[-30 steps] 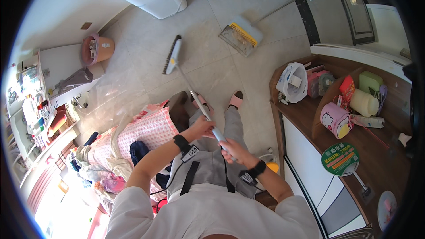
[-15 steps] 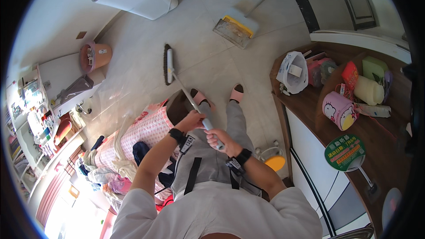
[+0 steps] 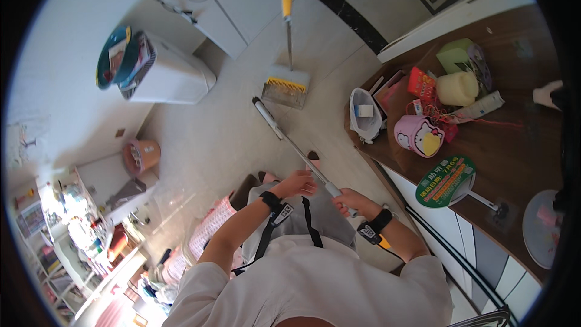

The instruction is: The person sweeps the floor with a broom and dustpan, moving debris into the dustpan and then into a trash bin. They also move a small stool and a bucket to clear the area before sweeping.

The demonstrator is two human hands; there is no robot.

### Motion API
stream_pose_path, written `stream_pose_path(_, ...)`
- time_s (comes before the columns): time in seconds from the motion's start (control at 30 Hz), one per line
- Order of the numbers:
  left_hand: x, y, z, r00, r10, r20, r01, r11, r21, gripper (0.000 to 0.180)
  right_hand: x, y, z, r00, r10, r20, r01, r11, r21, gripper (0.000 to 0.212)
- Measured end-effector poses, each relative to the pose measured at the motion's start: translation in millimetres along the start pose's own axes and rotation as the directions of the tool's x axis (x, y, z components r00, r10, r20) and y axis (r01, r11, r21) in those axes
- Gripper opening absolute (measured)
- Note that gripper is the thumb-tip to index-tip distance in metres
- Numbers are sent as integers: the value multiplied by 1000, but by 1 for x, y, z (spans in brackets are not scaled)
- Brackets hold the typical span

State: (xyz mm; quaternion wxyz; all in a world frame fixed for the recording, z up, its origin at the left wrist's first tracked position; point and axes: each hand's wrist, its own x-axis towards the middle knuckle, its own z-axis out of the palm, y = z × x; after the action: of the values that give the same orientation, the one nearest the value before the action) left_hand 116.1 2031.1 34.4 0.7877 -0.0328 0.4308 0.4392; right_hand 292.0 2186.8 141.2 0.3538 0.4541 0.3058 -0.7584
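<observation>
A long-handled broom [image 3: 299, 151] slants across the middle, its grey grip held near the end in my closed right hand [image 3: 358, 202]. Its narrow bristled head [image 3: 266, 116] rests on the floor just below the dustpan. My left hand [image 3: 296, 184] is beside the pole, fingers apart and loosely bent, holding nothing. The grey dustpan [image 3: 284, 92] with a yellow comb edge and an upright yellow-tipped handle [image 3: 287, 3] stands ahead on the floor. Black straps with small devices circle both my wrists.
A brown wooden counter [image 3: 387, 163] runs along the right, bearing a white bag [image 3: 365, 115], a pink pot [image 3: 417, 136] and a green fan [image 3: 445, 181]. A white bin [image 3: 172, 75] stands at far left, an orange bucket [image 3: 145, 155] below it. A pink-covered bed [image 3: 212, 230] lies lower left.
My left hand has come off the pole. The broom has swung right, its head now near the dustpan, and my right hand has moved right with it. The view has turned.
</observation>
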Motion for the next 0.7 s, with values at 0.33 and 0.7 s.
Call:
stream_pose_path(0.33,-80,224,-66,737,673,-56,-243,341,908,27,-69,-6,-6,973,-90,-213,49,980,-193,13)
stream_pose_path(0.7,-31,503,-59,577,271,771,-57,-928,369,57,-47,9,196,879,76,-471,115,924,365,11)
